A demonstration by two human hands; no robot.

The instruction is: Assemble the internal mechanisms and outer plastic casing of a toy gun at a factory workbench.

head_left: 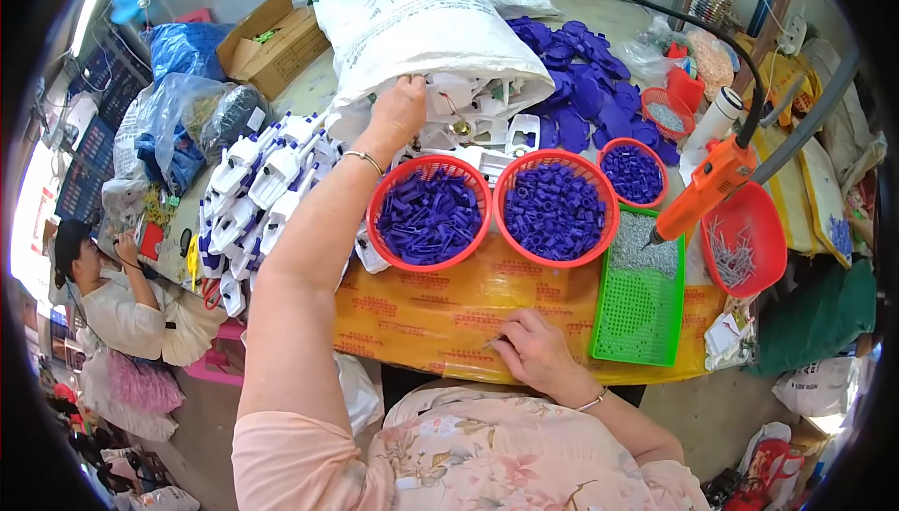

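Observation:
My left hand reaches far forward, its fingers closed on the lip of a large white woven sack. Inside the sack's mouth lie white plastic parts, one with a small round metal piece. Close to the table's front edge, my right hand rests with its fingers pinched round a small thin metal piece, too small to name. Between my hands stand two red baskets of dark blue plastic parts, one with flat pieces and one with short tubular pieces.
White-and-blue assembled parts are heaped at left. Flat blue pieces pile up behind. An orange electric screwdriver hangs over a green tray of small metal bits. A red bin holds long screws. Another person sits at left.

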